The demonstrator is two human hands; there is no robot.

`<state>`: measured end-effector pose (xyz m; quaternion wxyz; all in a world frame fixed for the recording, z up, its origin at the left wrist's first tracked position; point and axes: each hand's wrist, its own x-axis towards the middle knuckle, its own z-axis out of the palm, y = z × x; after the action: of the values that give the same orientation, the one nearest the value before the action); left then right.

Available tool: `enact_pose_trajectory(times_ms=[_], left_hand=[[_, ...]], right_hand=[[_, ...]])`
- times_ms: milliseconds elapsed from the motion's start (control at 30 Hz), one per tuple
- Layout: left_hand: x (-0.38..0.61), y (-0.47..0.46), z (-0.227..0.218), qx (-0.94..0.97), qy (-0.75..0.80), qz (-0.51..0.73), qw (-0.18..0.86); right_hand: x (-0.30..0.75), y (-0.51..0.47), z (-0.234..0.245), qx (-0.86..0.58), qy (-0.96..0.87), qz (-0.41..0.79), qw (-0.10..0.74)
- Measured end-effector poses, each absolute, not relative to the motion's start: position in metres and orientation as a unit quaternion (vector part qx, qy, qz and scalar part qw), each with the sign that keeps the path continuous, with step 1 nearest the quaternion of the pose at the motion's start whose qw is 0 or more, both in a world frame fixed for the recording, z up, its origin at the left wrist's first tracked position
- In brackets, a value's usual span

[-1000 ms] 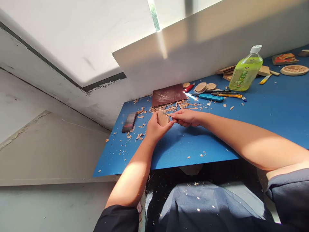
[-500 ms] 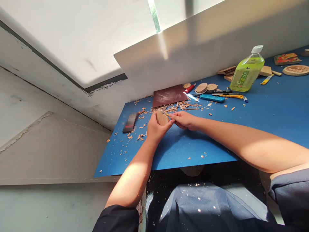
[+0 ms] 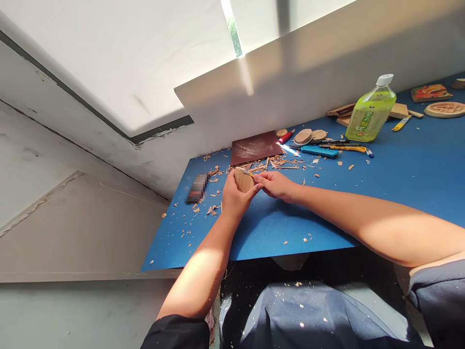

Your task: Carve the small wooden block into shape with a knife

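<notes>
My left hand (image 3: 234,196) is closed round a small rounded piece of light wood (image 3: 242,180), held just above the blue table (image 3: 399,169). My right hand (image 3: 276,184) is closed on a small knife with a yellow handle; its blade (image 3: 247,172) rests against the top edge of the wood. Both hands meet near the table's left part. Wood shavings (image 3: 271,162) lie scattered just behind them.
A dark red sheet of sandpaper (image 3: 256,145) lies against the wall. Further right are wooden discs (image 3: 303,136), a blue cutter (image 3: 319,151), a yellow cutter (image 3: 348,148), a green drink bottle (image 3: 370,111) and a carved round plaque (image 3: 445,109). A dark blurred object (image 3: 197,189) lies left.
My right hand has slid slightly left along the wood's top edge with the blade. The view has tilted a little, so everything sits lower in the picture.
</notes>
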<state>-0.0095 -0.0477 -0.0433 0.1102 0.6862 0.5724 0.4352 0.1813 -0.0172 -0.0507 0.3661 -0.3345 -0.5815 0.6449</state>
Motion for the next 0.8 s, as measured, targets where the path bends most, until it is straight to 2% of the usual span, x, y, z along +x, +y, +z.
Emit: enact_pose_trajectory(times_ms=[133,367,500,633,800], left_hand=[[-0.008,-0.048,-0.042,0.683,0.569,0.444,0.110],[-0.004,-0.055,-0.035,0.692,0.565,0.423,0.150],[-0.005,-0.056,-0.033,0.697,0.554,0.415,0.187],[-0.011,-0.053,-0.032,0.695,0.537,0.413,0.241],[-0.019,-0.048,-0.034,0.699,0.513,0.404,0.292]], right_hand=[[0.182,-0.017,-0.050,-0.330,-0.598,0.629,0.371],[0.194,-0.011,-0.043,-0.366,-0.670,0.554,0.332],[0.202,-0.004,-0.043,-0.343,-0.703,0.514,0.352],[0.212,0.003,-0.043,-0.328,-0.781,0.377,0.375],[0.223,0.002,-0.040,-0.359,-0.866,0.212,0.276]])
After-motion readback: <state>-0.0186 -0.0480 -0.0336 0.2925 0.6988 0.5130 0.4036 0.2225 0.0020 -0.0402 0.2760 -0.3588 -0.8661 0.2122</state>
